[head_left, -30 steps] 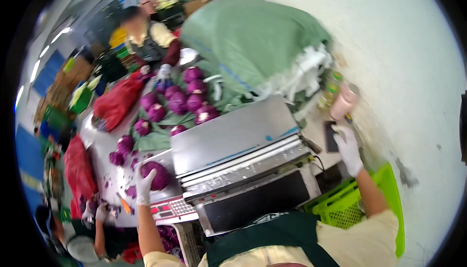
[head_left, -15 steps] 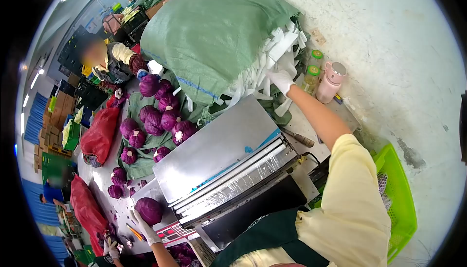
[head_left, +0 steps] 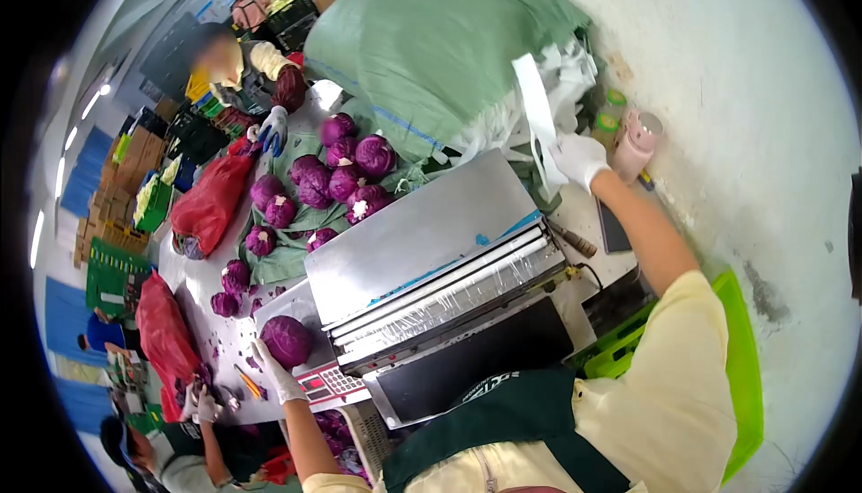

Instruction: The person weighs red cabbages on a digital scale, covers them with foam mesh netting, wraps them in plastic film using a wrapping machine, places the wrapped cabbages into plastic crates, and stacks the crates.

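A white strip [head_left: 536, 102] is gripped by the right hand [head_left: 580, 159], beyond the machine's [head_left: 422, 233] upper corner. A cabbage [head_left: 287, 340] is carried by the scale [head_left: 334, 385], the left hand [head_left: 280, 376] being laid, unclenched, against it. The hands are separated by the machine.

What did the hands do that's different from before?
The white-gloved right hand went from the flat black rectangular object to the heap of white strips at the green woven sack, then drew back holding one long white strip. The white-gloved left hand stayed beside the large round purple cabbage near the red-and-white keypad.
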A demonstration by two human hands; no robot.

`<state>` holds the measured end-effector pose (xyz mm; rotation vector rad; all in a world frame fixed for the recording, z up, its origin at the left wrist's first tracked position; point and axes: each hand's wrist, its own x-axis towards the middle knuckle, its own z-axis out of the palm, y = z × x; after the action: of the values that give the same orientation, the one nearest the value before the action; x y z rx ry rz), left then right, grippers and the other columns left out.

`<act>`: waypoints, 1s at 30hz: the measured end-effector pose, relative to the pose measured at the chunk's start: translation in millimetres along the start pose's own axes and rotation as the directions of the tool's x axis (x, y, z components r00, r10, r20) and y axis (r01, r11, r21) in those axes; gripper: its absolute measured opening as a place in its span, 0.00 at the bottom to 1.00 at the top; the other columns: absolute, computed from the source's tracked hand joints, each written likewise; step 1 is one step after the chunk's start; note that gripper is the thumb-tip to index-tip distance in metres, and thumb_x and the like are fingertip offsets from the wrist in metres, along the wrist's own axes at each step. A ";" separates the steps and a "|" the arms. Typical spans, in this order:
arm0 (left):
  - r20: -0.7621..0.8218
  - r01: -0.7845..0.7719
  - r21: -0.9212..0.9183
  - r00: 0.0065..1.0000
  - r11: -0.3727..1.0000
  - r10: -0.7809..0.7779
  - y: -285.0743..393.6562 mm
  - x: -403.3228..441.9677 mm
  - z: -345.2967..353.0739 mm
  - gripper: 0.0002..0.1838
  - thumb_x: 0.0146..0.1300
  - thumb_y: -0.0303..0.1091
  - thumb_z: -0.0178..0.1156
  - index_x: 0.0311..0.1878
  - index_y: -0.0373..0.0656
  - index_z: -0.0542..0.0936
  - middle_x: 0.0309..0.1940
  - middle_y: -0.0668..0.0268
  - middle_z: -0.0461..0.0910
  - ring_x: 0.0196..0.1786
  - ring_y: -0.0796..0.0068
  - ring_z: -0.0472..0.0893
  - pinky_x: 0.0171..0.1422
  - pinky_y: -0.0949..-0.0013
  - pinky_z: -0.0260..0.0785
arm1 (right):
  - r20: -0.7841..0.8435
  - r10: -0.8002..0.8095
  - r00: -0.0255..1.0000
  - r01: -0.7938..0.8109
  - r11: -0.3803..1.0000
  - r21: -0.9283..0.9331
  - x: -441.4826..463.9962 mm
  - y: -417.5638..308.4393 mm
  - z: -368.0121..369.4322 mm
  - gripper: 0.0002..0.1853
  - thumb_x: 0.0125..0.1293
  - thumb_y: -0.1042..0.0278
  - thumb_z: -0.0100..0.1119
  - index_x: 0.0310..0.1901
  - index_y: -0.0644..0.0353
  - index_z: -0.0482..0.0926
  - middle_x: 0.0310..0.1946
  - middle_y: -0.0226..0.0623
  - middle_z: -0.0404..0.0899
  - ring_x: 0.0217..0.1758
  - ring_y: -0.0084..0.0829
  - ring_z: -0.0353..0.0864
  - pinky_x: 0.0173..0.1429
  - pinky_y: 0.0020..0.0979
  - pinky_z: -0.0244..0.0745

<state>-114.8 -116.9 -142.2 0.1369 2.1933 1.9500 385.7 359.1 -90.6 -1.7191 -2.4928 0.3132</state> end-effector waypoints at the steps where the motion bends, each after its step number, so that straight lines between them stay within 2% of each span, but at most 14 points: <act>1: -0.022 0.027 0.019 0.999 0.999 -0.027 2.5 -3.3 -3.9 0.40 0.62 0.65 0.53 0.73 0.57 0.58 0.69 0.64 0.61 0.69 0.63 0.64 0.66 0.52 0.63 | -0.013 -0.026 1.000 0.026 1.000 -0.014 -11.4 -4.8 -8.7 0.20 0.66 0.54 0.42 0.42 0.58 0.80 0.39 0.49 0.82 0.43 0.51 0.82 0.48 0.49 0.74; 8: 0.090 0.018 -0.178 0.996 0.984 -0.002 -28.3 -9.4 -29.6 0.44 0.60 0.59 0.59 0.75 0.57 0.50 0.71 0.62 0.57 0.73 0.55 0.57 0.67 0.41 0.59 | -0.033 -0.205 0.978 0.205 0.979 -0.012 -103.4 -23.2 -78.5 0.20 0.64 0.49 0.51 0.41 0.58 0.82 0.37 0.47 0.83 0.42 0.49 0.82 0.47 0.45 0.74; 9: 0.197 -0.320 0.366 0.944 0.874 0.263 -78.8 30.9 -50.8 0.47 0.59 0.62 0.59 0.75 0.56 0.50 0.73 0.60 0.53 0.74 0.52 0.55 0.70 0.45 0.57 | -0.012 -0.204 0.979 0.205 0.978 0.026 -113.8 -28.8 -89.1 0.18 0.65 0.51 0.53 0.44 0.57 0.81 0.36 0.47 0.83 0.42 0.48 0.82 0.48 0.44 0.74; 10: 0.288 -0.516 0.760 0.813 0.395 0.506 -127.0 69.3 -71.1 0.49 0.58 0.64 0.58 0.76 0.55 0.49 0.75 0.59 0.49 0.74 0.49 0.54 0.72 0.48 0.55 | -0.034 -0.254 0.966 0.254 0.967 -0.022 -122.3 -32.5 -98.7 0.18 0.65 0.52 0.53 0.49 0.55 0.79 0.35 0.46 0.84 0.40 0.48 0.82 0.48 0.44 0.74; 11: 0.136 -0.272 0.383 0.962 0.883 0.238 -87.7 32.8 -54.5 0.49 0.58 0.65 0.57 0.76 0.57 0.47 0.75 0.60 0.49 0.75 0.51 0.52 0.70 0.41 0.53 | -0.199 -0.364 0.910 0.359 0.931 -0.060 -121.6 -17.9 -92.3 0.19 0.66 0.56 0.54 0.55 0.54 0.76 0.34 0.46 0.83 0.37 0.49 0.81 0.48 0.44 0.74; 12: -0.033 0.051 -0.186 0.998 0.981 -0.058 -40.2 -9.0 -33.8 0.48 0.59 0.66 0.56 0.76 0.58 0.46 0.75 0.62 0.49 0.76 0.53 0.50 0.69 0.33 0.51 | -0.195 -0.270 0.943 0.296 0.948 0.120 -141.8 -41.0 -110.2 0.20 0.65 0.63 0.53 0.58 0.54 0.72 0.34 0.43 0.81 0.36 0.38 0.79 0.44 0.38 0.73; 13: -0.050 0.077 -0.204 0.995 0.976 -0.089 -35.8 -14.9 -33.5 0.47 0.60 0.65 0.56 0.76 0.60 0.47 0.75 0.62 0.49 0.76 0.52 0.50 0.68 0.34 0.52 | -0.189 -0.174 0.966 0.225 0.928 0.296 -161.2 -64.4 -128.0 0.22 0.65 0.70 0.53 0.62 0.54 0.69 0.34 0.40 0.79 0.35 0.26 0.78 0.40 0.32 0.73; 16: -0.105 0.104 -0.297 0.985 0.949 -0.140 -33.5 -24.9 -34.9 0.44 0.62 0.64 0.55 0.75 0.58 0.51 0.75 0.62 0.51 0.73 0.51 0.55 0.67 0.38 0.57 | -0.189 -0.130 0.973 0.214 0.806 0.552 -188.4 -82.8 -143.9 0.22 0.68 0.71 0.50 0.64 0.57 0.67 0.39 0.37 0.78 0.40 0.24 0.77 0.45 0.29 0.73; 20: -0.277 -0.002 -0.405 0.953 0.914 -0.121 -47.1 -33.4 -40.8 0.38 0.66 0.52 0.58 0.73 0.50 0.56 0.69 0.54 0.62 0.68 0.56 0.65 0.65 0.53 0.64 | -0.218 -0.303 0.928 0.321 0.349 0.880 -205.9 -101.0 -147.2 0.23 0.71 0.65 0.50 0.65 0.65 0.66 0.50 0.38 0.75 0.50 0.29 0.75 0.56 0.28 0.71; 21: -0.348 -0.050 -0.399 0.932 0.915 -0.100 -52.5 -33.9 -41.6 0.34 0.66 0.48 0.58 0.71 0.47 0.60 0.65 0.54 0.66 0.65 0.59 0.68 0.64 0.58 0.65 | -0.275 -0.328 0.904 0.371 0.279 0.886 -219.2 -126.5 -143.9 0.23 0.69 0.66 0.52 0.64 0.63 0.67 0.49 0.42 0.76 0.43 0.29 0.78 0.43 0.28 0.74; 24: -0.515 -0.264 -0.348 0.855 0.900 0.052 -65.3 -44.6 -36.9 0.17 0.69 0.32 0.56 0.58 0.36 0.73 0.51 0.59 0.78 0.53 0.71 0.77 0.58 0.69 0.70 | -0.429 -0.474 0.769 0.616 0.369 0.696 -214.2 -138.0 -127.2 0.22 0.61 0.71 0.59 0.58 0.59 0.72 0.50 0.40 0.73 0.42 0.28 0.76 0.34 0.25 0.74; 27: -0.343 -0.341 -0.396 0.916 0.853 0.207 -11.9 -112.4 -23.1 0.11 0.70 0.30 0.53 0.51 0.37 0.77 0.43 0.62 0.81 0.45 0.75 0.80 0.53 0.72 0.72 | -0.528 -0.503 0.685 0.706 0.279 0.650 -212.5 -154.1 -103.7 0.15 0.60 0.74 0.60 0.50 0.59 0.78 0.43 0.34 0.73 0.39 0.27 0.74 0.36 0.27 0.71; 29: -0.162 -0.346 -0.440 0.938 0.829 0.305 26.1 -153.9 -9.2 0.09 0.70 0.29 0.54 0.49 0.38 0.79 0.42 0.64 0.81 0.43 0.76 0.80 0.53 0.73 0.72 | -0.589 -0.783 0.199 0.852 0.436 -0.291 -223.2 -179.0 -104.0 0.07 0.60 0.71 0.61 0.39 0.61 0.79 0.34 0.36 0.73 0.30 0.32 0.73 0.32 0.31 0.67; 30: -0.062 -0.349 -0.448 0.931 0.823 0.361 41.5 -172.1 -1.6 0.09 0.69 0.29 0.55 0.49 0.38 0.79 0.43 0.64 0.81 0.44 0.77 0.80 0.53 0.73 0.72 | -0.586 -0.786 0.197 0.856 0.429 -0.289 -227.1 -190.8 -100.6 0.07 0.60 0.71 0.61 0.39 0.61 0.79 0.34 0.36 0.73 0.30 0.32 0.73 0.32 0.31 0.67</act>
<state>49.9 -148.2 -85.5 0.5263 1.7208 2.5887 312.8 93.3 58.2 -0.0843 -2.2974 -0.2520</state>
